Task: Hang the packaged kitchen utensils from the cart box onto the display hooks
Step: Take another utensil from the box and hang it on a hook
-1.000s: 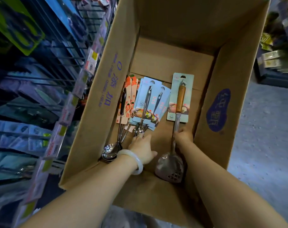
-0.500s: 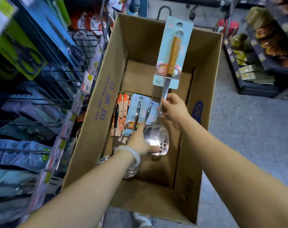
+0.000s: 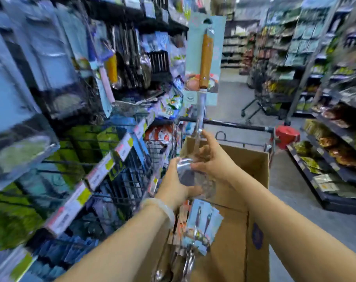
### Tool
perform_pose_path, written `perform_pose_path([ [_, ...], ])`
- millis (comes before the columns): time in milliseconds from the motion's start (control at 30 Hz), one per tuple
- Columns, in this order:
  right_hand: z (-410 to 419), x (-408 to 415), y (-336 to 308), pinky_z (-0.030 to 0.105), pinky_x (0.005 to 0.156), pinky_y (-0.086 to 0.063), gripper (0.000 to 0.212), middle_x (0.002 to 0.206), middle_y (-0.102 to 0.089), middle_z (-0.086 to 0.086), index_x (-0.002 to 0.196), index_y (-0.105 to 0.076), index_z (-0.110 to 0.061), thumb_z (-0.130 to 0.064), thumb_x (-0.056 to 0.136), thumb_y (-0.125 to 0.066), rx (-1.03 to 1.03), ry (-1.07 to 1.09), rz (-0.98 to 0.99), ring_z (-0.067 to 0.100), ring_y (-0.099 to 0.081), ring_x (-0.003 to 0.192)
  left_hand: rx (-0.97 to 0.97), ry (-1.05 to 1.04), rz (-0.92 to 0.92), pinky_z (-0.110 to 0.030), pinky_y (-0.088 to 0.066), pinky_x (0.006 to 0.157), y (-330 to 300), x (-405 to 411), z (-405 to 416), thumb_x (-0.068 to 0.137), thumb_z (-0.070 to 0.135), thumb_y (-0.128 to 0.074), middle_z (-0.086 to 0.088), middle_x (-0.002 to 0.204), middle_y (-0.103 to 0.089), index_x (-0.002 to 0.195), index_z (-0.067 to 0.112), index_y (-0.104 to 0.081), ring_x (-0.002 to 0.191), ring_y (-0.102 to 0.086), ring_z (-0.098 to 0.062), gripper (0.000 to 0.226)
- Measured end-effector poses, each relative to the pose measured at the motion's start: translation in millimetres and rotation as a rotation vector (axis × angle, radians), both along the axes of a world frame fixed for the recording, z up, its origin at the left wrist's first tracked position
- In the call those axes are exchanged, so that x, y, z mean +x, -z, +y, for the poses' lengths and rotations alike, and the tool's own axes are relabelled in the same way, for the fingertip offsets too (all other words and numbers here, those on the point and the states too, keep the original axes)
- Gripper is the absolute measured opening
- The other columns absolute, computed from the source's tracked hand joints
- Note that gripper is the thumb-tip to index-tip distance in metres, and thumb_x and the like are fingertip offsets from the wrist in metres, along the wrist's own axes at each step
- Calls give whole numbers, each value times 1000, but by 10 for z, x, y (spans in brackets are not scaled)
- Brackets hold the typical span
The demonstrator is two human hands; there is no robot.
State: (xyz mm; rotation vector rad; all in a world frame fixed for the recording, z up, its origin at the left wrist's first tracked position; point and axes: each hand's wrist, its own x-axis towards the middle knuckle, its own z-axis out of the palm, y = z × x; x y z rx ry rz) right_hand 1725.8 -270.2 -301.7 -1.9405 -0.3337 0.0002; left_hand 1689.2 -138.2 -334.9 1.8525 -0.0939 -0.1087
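Note:
A packaged slotted spatula (image 3: 205, 58) with a wooden handle on a pale blue card stands upright above the cardboard box (image 3: 252, 163). My right hand (image 3: 211, 157) grips its metal shaft just above the shiny head. My left hand (image 3: 177, 186) holds the head from below and the left side. More carded utensils (image 3: 201, 224) lie in the box under my wrists. The display hooks (image 3: 116, 165) with hung goods fill the rack on the left; the whole view is blurred.
Price labels (image 3: 100, 171) line the rack's hook ends on the left. The cart's handle bar (image 3: 234, 125) runs behind the box. Another cart (image 3: 268, 96) stands farther down the aisle, and stocked shelves (image 3: 331, 151) run along the right.
Both hands lifted the spatula out of the box and up to chest height. The view swung upward from the box floor to the aisle and rack.

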Motion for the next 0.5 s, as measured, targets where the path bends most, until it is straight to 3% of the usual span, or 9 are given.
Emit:
perform_pose_path([
  [100, 257, -163, -505, 17, 67, -46, 77, 78, -43, -1, 140, -19, -35, 5, 87, -57, 52, -4, -114, 9, -49, 67, 14, -37, -129, -5, -41, 63, -494, -181, 182, 73, 8, -78, 7, 134, -37, 142, 28, -21, 114, -41, -10, 92],
  [233, 631, -380, -1144, 19, 70, -45, 67, 75, -51, 3, 141, -20, -36, -5, 92, -53, 127, -57, -297, 12, -53, 70, 31, -104, -331, -22, -46, 89, -1117, -426, 453, 60, 13, -84, 14, 120, -53, 121, 52, -31, 115, -52, -11, 90],
  [300, 849, -485, -1488, 16, 65, -42, 60, 77, -47, -8, 135, -22, -43, -15, 93, -54, 138, -67, -378, 5, -48, 67, 75, -151, -401, -24, -47, 92, -1488, -601, 622, 59, 17, -83, 17, 115, -52, 123, 52, -31, 111, -53, -8, 90],
  [367, 1075, -623, -1806, 20, 72, -45, 55, 85, -50, -10, 135, -27, -44, -19, 93, -53, 157, -87, -461, 6, -51, 75, 6, -185, -424, -26, -49, 92, -1828, -721, 817, 62, 27, -79, 13, 120, -55, 130, 49, -34, 113, -55, -11, 84],
  [433, 1311, -776, -2104, 16, 67, -42, 56, 75, -52, -5, 137, -29, -41, -15, 93, -53, 180, -105, -542, 3, -51, 66, 22, -278, -481, -14, -50, 82, -2089, -886, 1017, 66, 35, -73, 22, 104, -63, 128, 43, -43, 101, -58, -5, 69],
  [500, 1545, -940, -2382, 11, 55, -38, 57, 62, -50, -6, 136, -31, -38, -12, 92, -54, 225, -137, -600, -1, -47, 51, 177, -323, -647, 1, -41, 77, -2373, -1116, 1248, 65, 32, -74, 29, 99, -58, 124, 48, -38, 98, -54, 2, 71],
])
